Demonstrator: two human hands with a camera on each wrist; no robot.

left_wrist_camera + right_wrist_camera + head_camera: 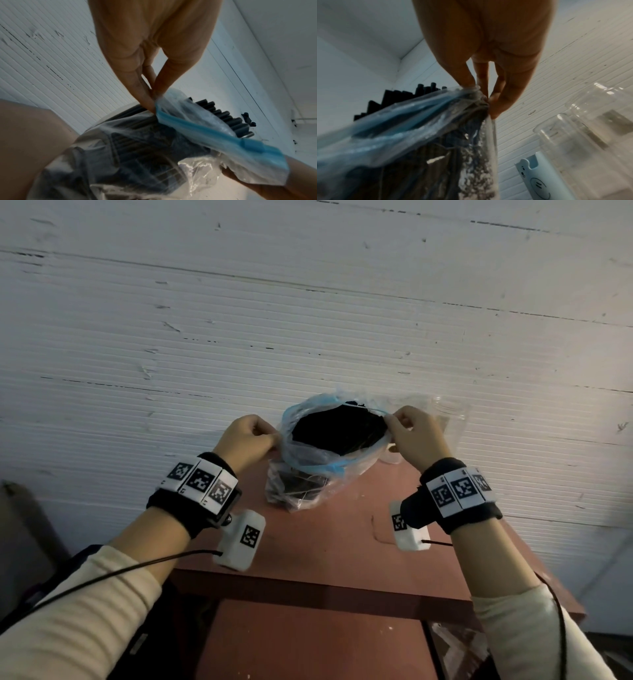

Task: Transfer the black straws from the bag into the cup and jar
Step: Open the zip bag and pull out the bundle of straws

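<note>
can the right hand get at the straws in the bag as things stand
Probably not yet. The right hand pinches the bag rim, as does the left hand. The mouth is wide open and the black straws are exposed, so letting go would free it.

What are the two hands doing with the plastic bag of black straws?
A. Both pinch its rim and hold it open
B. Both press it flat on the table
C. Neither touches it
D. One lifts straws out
A: the left hand and the right hand each pinch the rim of the bag on opposite sides, its mouth open over the black straws.
</note>
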